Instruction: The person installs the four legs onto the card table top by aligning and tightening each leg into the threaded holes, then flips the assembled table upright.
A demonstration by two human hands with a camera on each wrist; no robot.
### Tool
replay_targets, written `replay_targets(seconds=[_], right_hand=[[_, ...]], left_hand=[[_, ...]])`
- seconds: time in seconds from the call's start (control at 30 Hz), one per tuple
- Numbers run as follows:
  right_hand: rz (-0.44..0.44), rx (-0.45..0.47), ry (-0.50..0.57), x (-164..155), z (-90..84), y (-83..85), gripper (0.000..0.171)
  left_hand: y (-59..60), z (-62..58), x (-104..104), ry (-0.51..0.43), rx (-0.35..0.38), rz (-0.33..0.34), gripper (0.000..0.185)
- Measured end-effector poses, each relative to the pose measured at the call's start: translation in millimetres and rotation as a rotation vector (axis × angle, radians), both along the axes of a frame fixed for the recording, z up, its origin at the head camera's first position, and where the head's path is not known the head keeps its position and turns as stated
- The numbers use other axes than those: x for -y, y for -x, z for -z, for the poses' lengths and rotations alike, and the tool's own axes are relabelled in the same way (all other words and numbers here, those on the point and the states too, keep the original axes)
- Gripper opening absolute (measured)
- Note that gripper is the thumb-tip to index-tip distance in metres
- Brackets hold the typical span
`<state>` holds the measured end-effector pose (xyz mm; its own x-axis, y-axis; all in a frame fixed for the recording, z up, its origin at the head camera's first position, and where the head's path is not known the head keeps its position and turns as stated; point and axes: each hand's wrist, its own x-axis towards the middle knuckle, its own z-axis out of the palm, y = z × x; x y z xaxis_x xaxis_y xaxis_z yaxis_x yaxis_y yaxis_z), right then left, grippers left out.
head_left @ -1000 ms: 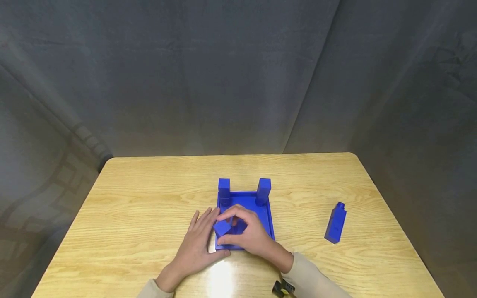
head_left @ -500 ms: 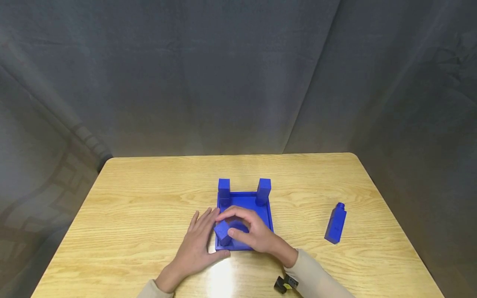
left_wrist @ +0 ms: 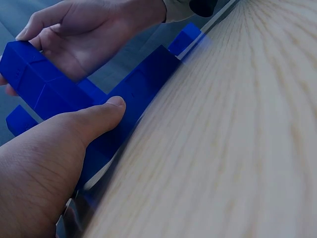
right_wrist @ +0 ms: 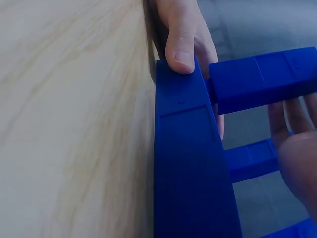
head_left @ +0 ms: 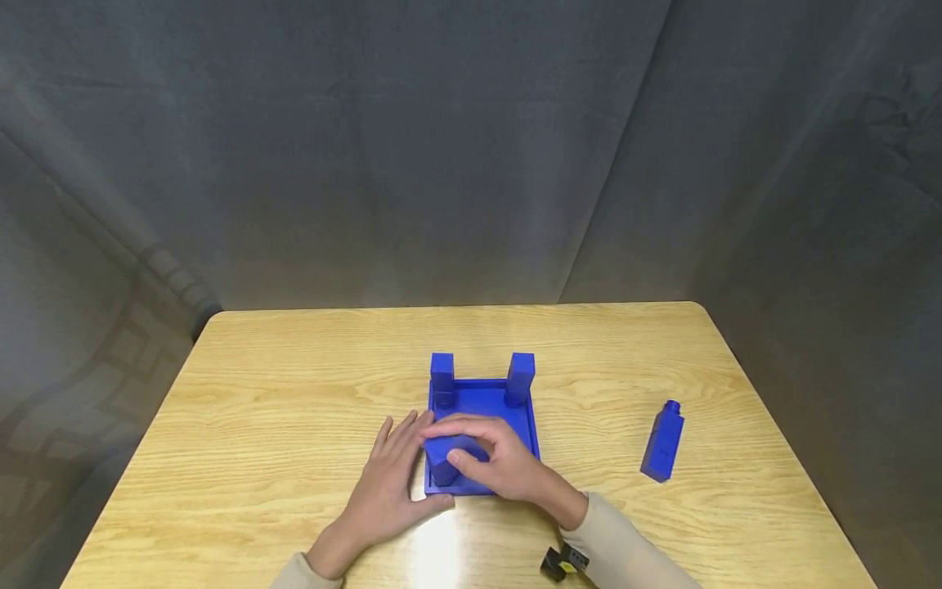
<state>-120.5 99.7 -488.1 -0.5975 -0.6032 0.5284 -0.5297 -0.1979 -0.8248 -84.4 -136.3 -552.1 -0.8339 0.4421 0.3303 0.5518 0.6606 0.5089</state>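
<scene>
We hold a blue peg (head_left: 445, 458) upright at the near-left corner of the tray (head_left: 531, 433), right hand (head_left: 495, 460) pinching it from above to seat it. Left hand (head_left: 388, 483), fingers flat, braces the tray's left wall against sliding. A second ago the peg was tilted; now it stands lower.

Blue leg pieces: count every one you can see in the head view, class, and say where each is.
4. Two stand upright at the square panel's far corners, left and right; one is gripped by the right hand at the near-left corner; one lies loose on the table's right side. None seem hidden.
</scene>
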Motion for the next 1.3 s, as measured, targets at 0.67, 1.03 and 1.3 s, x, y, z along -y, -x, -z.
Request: replay_targets(seconds=[0.67,1.03,1.3], right_hand=[[0.231,0.12,0.008,8.6,0.7,-10.0,0.048],[0.252,0.075,0.045,9.0,6.3,-8.1,0.045],[0.143,0.017,0.015,0.0,3.3,0.8,0.027]], left_hand=[[-1.0,0.9,0.6,-0.003,0.0,-0.004,0.113],[-0.6,1.1,0.1,0.005,0.01,-0.01,0.114],[0.6,-0.1,-0.6,-0.006,0.022,-0.013,0.116]])
